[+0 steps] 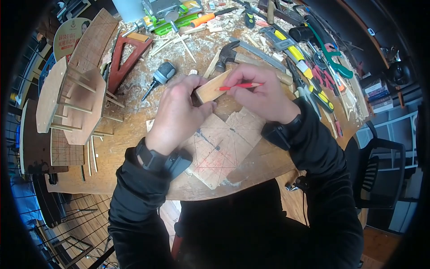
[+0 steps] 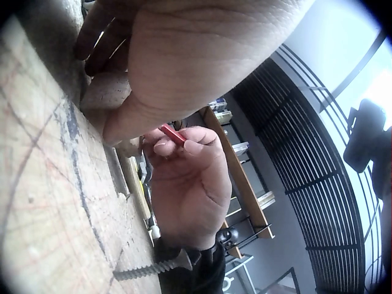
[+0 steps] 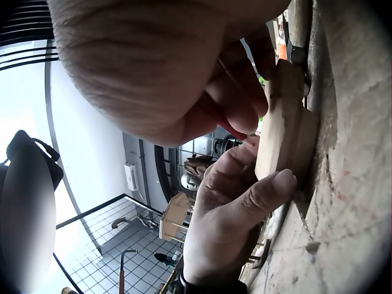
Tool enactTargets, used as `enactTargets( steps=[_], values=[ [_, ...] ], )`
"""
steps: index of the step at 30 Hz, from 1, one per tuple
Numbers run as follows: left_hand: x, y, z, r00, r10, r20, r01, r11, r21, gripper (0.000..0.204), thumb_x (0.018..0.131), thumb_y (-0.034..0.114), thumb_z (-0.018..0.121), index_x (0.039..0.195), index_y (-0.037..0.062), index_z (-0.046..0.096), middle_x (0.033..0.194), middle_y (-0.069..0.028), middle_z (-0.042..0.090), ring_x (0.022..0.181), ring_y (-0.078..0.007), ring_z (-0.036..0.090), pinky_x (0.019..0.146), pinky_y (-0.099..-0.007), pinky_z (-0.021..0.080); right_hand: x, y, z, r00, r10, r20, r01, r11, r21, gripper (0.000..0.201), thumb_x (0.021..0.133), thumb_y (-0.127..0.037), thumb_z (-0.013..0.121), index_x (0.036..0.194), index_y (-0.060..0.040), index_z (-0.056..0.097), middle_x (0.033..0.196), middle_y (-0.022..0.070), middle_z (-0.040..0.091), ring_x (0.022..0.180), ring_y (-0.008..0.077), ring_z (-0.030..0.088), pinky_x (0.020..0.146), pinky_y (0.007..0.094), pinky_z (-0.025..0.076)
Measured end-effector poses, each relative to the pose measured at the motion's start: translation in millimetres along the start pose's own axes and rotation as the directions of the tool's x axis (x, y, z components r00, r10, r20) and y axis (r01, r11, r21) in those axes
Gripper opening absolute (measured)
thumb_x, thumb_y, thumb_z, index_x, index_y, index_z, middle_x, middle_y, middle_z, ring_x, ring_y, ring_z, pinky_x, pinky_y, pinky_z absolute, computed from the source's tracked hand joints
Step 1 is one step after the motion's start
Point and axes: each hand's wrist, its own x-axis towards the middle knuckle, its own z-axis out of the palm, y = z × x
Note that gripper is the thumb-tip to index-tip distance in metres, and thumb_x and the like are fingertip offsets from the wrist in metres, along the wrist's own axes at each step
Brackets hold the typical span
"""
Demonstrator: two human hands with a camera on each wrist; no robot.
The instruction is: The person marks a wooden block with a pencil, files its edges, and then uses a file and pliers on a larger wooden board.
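My left hand grips a small wooden block by its near end, thumb on the near side. In my right hand a red pencil is pinched between thumb and fingers, its tip right at the block's upper face. The right fingers also rest at the block's far end. In the right wrist view the pale block stands close over the work surface. Under both hands lies a thin wooden board with ruled lines, red scribbles and dark marks. A screw stands up from it in the left wrist view.
Beyond the hands lie a claw hammer, a drill chuck with a bit and a red angled frame. At left stands a plywood and dowel assembly. Yellow-handled tools and wood shavings cover the back and right.
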Motion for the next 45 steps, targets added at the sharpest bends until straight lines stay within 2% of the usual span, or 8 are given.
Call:
enactTargets(
  steps=[2, 4, 8, 14, 20, 22, 42, 45],
  values=[
    [1, -7, 3, 0.999, 0.047, -0.011, -0.047, 0.998, -0.028, 0.04, 0.081, 0.004, 0.087, 0.116, -0.0025, 0.069, 0.095, -0.0059, 0.068, 0.082, -0.0116, 0.063, 0.074, -0.0282, 0.052, 1, -3, 1, 1.0, -0.003, 0.001, 0.003, 1.0, 0.001, 0.009, 0.09, 0.0, 0.069, 0.099, 0.0009, 0.068, 0.096, 0.0057, 0.067, 0.088, 0.0109, 0.065, 0.077, 0.0262, 0.052],
    [1, -2, 1, 0.999, 0.035, -0.008, -0.035, 0.999, -0.028, 0.04, 0.081, 0.003, 0.087, 0.116, -0.0028, 0.069, 0.096, -0.0064, 0.068, 0.083, -0.0121, 0.064, 0.075, -0.0284, 0.052, 1, -1, 2, 0.996, -0.095, 0.004, 0.095, 0.994, -0.05, 0.01, 0.088, 0.0, 0.071, 0.098, -0.0002, 0.069, 0.095, 0.0063, 0.066, 0.087, 0.0122, 0.065, 0.075, 0.0267, 0.052],
    [0, 5, -3, 1.0, -0.02, 0.019, 0.021, 1.0, -0.007, 0.04, 0.08, 0.002, 0.086, 0.116, -0.0034, 0.069, 0.096, -0.0074, 0.068, 0.085, -0.0138, 0.065, 0.077, -0.0291, 0.053, 1, 2, 4, 0.998, -0.059, -0.018, 0.059, 0.998, -0.027, 0.01, 0.087, 0.0, 0.073, 0.096, -0.001, 0.069, 0.093, 0.0063, 0.065, 0.085, 0.0135, 0.064, 0.073, 0.0273, 0.051],
    [1, -2, 0, 0.999, 0.034, -0.011, -0.034, 0.999, -0.017, 0.04, 0.08, 0.003, 0.087, 0.116, -0.0034, 0.069, 0.097, -0.0075, 0.068, 0.084, -0.0135, 0.064, 0.076, -0.0293, 0.052, 2, 4, 4, 0.997, -0.08, 0.005, 0.08, 0.993, -0.088, 0.01, 0.086, -0.002, 0.076, 0.094, -0.0018, 0.069, 0.088, 0.0055, 0.064, 0.081, 0.0138, 0.062, 0.069, 0.0289, 0.049],
    [1, 0, 0, 1.0, -0.007, 0.019, 0.008, 0.999, -0.045, 0.041, 0.082, 0.001, 0.086, 0.118, -0.0045, 0.068, 0.101, -0.0081, 0.068, 0.088, -0.014, 0.066, 0.079, -0.0289, 0.053, 4, 4, 4, 0.991, -0.133, 0.014, 0.134, 0.984, -0.114, 0.011, 0.086, -0.003, 0.078, 0.094, -0.0022, 0.07, 0.086, 0.006, 0.063, 0.08, 0.0139, 0.062, 0.067, 0.0291, 0.049],
    [1, -4, 2, 1.0, 0.007, 0.015, -0.007, 0.999, -0.05, 0.041, 0.082, 0.001, 0.086, 0.118, -0.0048, 0.068, 0.101, -0.0082, 0.068, 0.089, -0.0143, 0.066, 0.08, -0.0289, 0.054, 3, 1, 6, 0.997, -0.073, 0.0, 0.073, 0.996, -0.05, 0.012, 0.086, -0.004, 0.079, 0.093, -0.0021, 0.069, 0.087, 0.0062, 0.063, 0.08, 0.0137, 0.062, 0.067, 0.0288, 0.049],
    [0, 2, -1, 1.0, 0.019, 0.0, -0.019, 1.0, -0.01, 0.04, 0.081, 0.004, 0.087, 0.116, -0.0042, 0.069, 0.102, -0.0114, 0.069, 0.089, -0.019, 0.068, 0.081, -0.0318, 0.054, 2, 3, 2, 1.0, 0.017, -0.001, -0.017, 1.0, -0.022, 0.01, 0.089, -0.005, 0.078, 0.095, -0.0022, 0.07, 0.091, 0.005, 0.066, 0.084, 0.0114, 0.063, 0.071, 0.0276, 0.05],
    [-1, 5, -2, 0.999, -0.027, 0.017, 0.027, 1.0, -0.001, 0.042, 0.08, 0.004, 0.087, 0.117, -0.0032, 0.07, 0.101, -0.0116, 0.068, 0.09, -0.0197, 0.068, 0.08, -0.0314, 0.054, 2, 2, 1, 1.0, 0.016, -0.011, -0.016, 0.999, -0.032, 0.01, 0.09, -0.005, 0.077, 0.096, -0.002, 0.07, 0.09, 0.0053, 0.066, 0.085, 0.0115, 0.064, 0.072, 0.0281, 0.051]
  ],
)
